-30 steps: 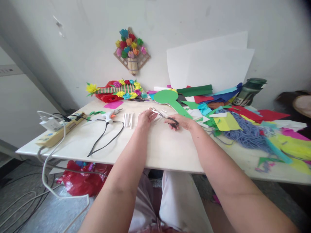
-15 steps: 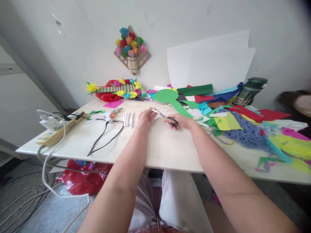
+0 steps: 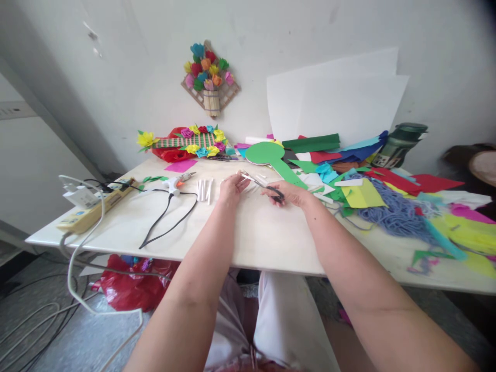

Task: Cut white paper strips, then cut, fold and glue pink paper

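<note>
My right hand grips the dark handles of a pair of scissors, whose blades point left toward my left hand. The left fingers are pinched together at the blade tips, around a small white piece that looks like a rolled paper stick; most of it is hidden. Several white paper sticks lie in a row on the table left of that hand. More white pieces rest just behind the scissors. A green paper shape, round with a long strip, lies beyond both hands.
A glue gun with a looped black cord lies left, near a power strip. A flower-trimmed craft sits at the back. To the right are coloured papers, blue yarn and a dark green bottle.
</note>
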`<action>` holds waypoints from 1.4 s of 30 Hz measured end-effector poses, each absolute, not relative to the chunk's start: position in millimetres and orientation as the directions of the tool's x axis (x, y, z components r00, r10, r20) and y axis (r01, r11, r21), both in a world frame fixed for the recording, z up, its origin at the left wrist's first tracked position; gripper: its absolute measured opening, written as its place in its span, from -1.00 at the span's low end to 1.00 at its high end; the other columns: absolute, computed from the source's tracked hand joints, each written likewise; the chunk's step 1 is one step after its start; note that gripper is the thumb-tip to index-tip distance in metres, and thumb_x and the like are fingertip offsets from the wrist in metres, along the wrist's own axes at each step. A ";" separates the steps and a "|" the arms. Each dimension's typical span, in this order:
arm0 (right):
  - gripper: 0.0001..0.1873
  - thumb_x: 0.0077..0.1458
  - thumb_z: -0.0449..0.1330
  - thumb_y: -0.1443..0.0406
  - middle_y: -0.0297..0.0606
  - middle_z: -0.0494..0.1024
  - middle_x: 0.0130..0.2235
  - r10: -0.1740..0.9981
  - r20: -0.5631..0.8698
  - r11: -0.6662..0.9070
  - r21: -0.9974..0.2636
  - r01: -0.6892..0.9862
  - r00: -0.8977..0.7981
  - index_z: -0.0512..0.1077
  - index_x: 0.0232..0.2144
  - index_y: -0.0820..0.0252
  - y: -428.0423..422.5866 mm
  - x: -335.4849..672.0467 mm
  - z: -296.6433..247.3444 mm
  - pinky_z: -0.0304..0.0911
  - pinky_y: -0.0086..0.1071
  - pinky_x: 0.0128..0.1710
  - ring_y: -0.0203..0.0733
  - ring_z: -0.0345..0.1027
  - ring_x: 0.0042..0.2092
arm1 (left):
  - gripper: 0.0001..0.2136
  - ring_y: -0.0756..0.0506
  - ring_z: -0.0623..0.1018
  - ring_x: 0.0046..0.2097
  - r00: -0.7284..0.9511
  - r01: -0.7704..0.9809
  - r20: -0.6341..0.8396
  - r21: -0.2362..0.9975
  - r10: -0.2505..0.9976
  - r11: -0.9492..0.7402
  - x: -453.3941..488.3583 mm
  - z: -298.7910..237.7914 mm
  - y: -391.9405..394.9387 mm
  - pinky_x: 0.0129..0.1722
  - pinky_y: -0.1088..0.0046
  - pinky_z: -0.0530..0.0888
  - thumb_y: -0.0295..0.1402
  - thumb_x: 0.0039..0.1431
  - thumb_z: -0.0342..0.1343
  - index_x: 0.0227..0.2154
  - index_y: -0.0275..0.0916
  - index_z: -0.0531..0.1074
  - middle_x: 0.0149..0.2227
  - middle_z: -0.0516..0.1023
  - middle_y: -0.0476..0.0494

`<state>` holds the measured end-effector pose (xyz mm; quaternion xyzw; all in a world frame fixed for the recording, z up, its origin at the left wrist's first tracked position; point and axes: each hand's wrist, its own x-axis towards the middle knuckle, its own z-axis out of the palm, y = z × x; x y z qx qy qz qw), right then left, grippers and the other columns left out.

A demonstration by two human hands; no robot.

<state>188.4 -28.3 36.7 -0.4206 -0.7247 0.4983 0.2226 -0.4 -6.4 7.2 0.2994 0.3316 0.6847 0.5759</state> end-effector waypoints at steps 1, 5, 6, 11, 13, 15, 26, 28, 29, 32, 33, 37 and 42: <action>-0.69 0.01 0.15 0.11 -0.37 0.40 -0.64 0.833 -0.098 0.147 -0.909 0.389 -0.544 0.38 -0.38 0.29 -28.3 188.4 36.7 -0.08 -0.57 -0.77 -0.47 0.13 -0.71 | -0.92 -0.04 0.55 -0.32 -0.157 -0.590 0.030 0.799 0.987 -0.119 -0.5 6.9 -6.2 -0.17 0.40 0.46 -0.44 -0.01 0.12 -0.43 -0.35 0.42 -0.39 0.54 -0.17; -0.69 0.01 0.15 0.10 -0.38 0.39 -0.65 0.836 -0.101 0.146 -0.906 0.396 -0.540 0.38 -0.38 0.28 -28.8 187.6 37.1 -0.07 -0.56 -0.77 -0.47 0.12 -0.71 | -0.93 -0.04 0.55 -0.32 -0.163 -0.588 0.032 0.799 0.986 -0.123 -0.5 7.1 -6.0 -0.18 0.40 0.46 -0.44 -0.01 0.12 -0.44 -0.35 0.42 -0.39 0.54 -0.17; -0.69 0.01 0.15 0.10 -0.39 0.39 -0.65 0.836 -0.099 0.150 -0.905 0.398 -0.540 0.38 -0.38 0.27 -28.8 187.5 37.0 -0.07 -0.56 -0.76 -0.47 0.12 -0.71 | -0.94 -0.03 0.55 -0.32 -0.164 -0.590 0.031 0.798 0.986 -0.123 -0.5 7.3 -6.2 -0.18 0.40 0.46 -0.45 -0.01 0.11 -0.45 -0.35 0.42 -0.39 0.54 -0.16; -0.69 0.00 0.15 0.10 -0.39 0.37 -0.65 0.838 -0.097 0.156 -0.900 0.406 -0.537 0.36 -0.42 0.27 -29.3 186.7 37.6 -0.07 -0.56 -0.76 -0.47 0.11 -0.71 | -0.94 -0.03 0.55 -0.33 -0.163 -0.597 0.030 0.793 0.986 -0.123 -0.3 8.3 -7.0 -0.20 0.41 0.47 -0.46 0.00 0.10 -0.44 -0.35 0.43 -0.40 0.54 -0.15; -0.70 0.00 0.15 0.10 -0.39 0.37 -0.66 0.842 -0.096 0.156 -0.899 0.409 -0.532 0.35 -0.43 0.26 -30.4 185.9 38.7 -0.08 -0.56 -0.76 -0.47 0.11 -0.71 | -0.94 -0.03 0.55 -0.32 -0.166 -0.593 0.034 0.795 0.985 -0.128 -0.2 8.1 -7.1 -0.19 0.41 0.47 -0.46 0.00 0.10 -0.44 -0.35 0.43 -0.39 0.54 -0.16; -0.72 0.00 0.15 0.12 -0.41 0.35 -0.66 0.846 -0.095 0.156 -0.897 0.413 -0.525 0.34 -0.46 0.25 -31.5 185.2 39.8 -0.09 -0.56 -0.76 -0.48 0.10 -0.72 | -0.95 -0.04 0.55 -0.31 -0.171 -0.593 0.037 0.794 0.985 -0.133 -0.2 7.8 -7.1 -0.18 0.40 0.47 -0.47 0.00 0.10 -0.45 -0.35 0.43 -0.39 0.55 -0.16; -0.72 0.00 0.15 0.12 -0.42 0.33 -0.66 0.847 -0.086 0.158 -0.902 0.403 -0.525 0.35 -0.45 0.25 -30.4 185.1 38.4 -0.08 -0.57 -0.75 -0.49 0.07 -0.72 | -0.94 -0.05 0.56 -0.29 -0.182 -0.621 0.014 0.774 0.983 -0.126 -0.3 6.9 -4.9 -0.13 0.37 0.46 -0.48 0.03 0.08 -0.44 -0.36 0.42 -0.39 0.55 -0.17; -0.71 0.00 0.15 0.11 -0.42 0.34 -0.66 0.845 -0.091 0.157 -0.900 0.407 -0.526 0.36 -0.43 0.26 -30.6 185.2 38.7 -0.07 -0.57 -0.75 -0.49 0.08 -0.71 | -0.94 -0.06 0.56 -0.28 -0.187 -0.629 0.002 0.768 0.982 -0.121 -0.2 7.1 -4.4 -0.12 0.36 0.46 -0.49 0.03 0.07 -0.44 -0.36 0.42 -0.40 0.55 -0.17; -0.71 0.00 0.15 0.11 -0.41 0.34 -0.65 0.845 -0.091 0.158 -0.899 0.408 -0.527 0.35 -0.42 0.26 -30.6 185.3 38.8 -0.06 -0.57 -0.75 -0.49 0.09 -0.71 | -0.94 -0.06 0.56 -0.27 -0.190 -0.633 -0.004 0.765 0.982 -0.119 -0.1 7.2 -4.3 -0.12 0.35 0.46 -0.49 0.03 0.07 -0.45 -0.36 0.42 -0.40 0.55 -0.17; -0.70 0.01 0.14 0.10 -0.40 0.35 -0.65 0.844 -0.085 0.165 -0.898 0.408 -0.529 0.35 -0.43 0.26 -30.0 185.6 38.4 -0.06 -0.57 -0.74 -0.49 0.10 -0.71 | -0.94 -0.07 0.56 -0.26 -0.196 -0.640 -0.013 0.759 0.980 -0.118 0.1 7.4 -4.2 -0.11 0.34 0.46 -0.50 0.04 0.06 -0.45 -0.37 0.42 -0.40 0.54 -0.18; -0.70 0.01 0.14 0.10 -0.40 0.35 -0.65 0.843 -0.085 0.167 -0.897 0.408 -0.531 0.35 -0.43 0.26 -29.7 185.7 38.1 -0.06 -0.57 -0.74 -0.49 0.10 -0.71 | -0.94 -0.07 0.56 -0.27 -0.196 -0.641 -0.010 0.758 0.980 -0.121 0.1 7.4 -4.2 -0.12 0.34 0.46 -0.49 0.04 0.06 -0.46 -0.37 0.43 -0.40 0.54 -0.18; -0.70 0.00 0.14 0.10 -0.40 0.35 -0.64 0.845 -0.081 0.168 -0.898 0.407 -0.529 0.35 -0.43 0.25 -29.3 185.2 37.4 -0.08 -0.57 -0.74 -0.49 0.09 -0.70 | -0.94 -0.07 0.56 -0.30 -0.192 -0.642 0.010 0.755 0.981 -0.133 -0.2 6.5 -3.9 -0.14 0.34 0.47 -0.49 0.04 0.07 -0.45 -0.37 0.42 -0.40 0.54 -0.18; -0.72 -0.01 0.15 0.11 -0.41 0.33 -0.65 0.853 -0.088 0.158 -0.895 0.417 -0.514 0.34 -0.48 0.25 -30.1 184.1 37.6 -0.09 -0.56 -0.75 -0.50 0.08 -0.71 | -0.94 -0.07 0.56 -0.29 -0.194 -0.632 0.015 0.763 0.981 -0.137 -0.4 5.7 -3.4 -0.14 0.34 0.47 -0.50 0.03 0.07 -0.45 -0.37 0.42 -0.39 0.54 -0.18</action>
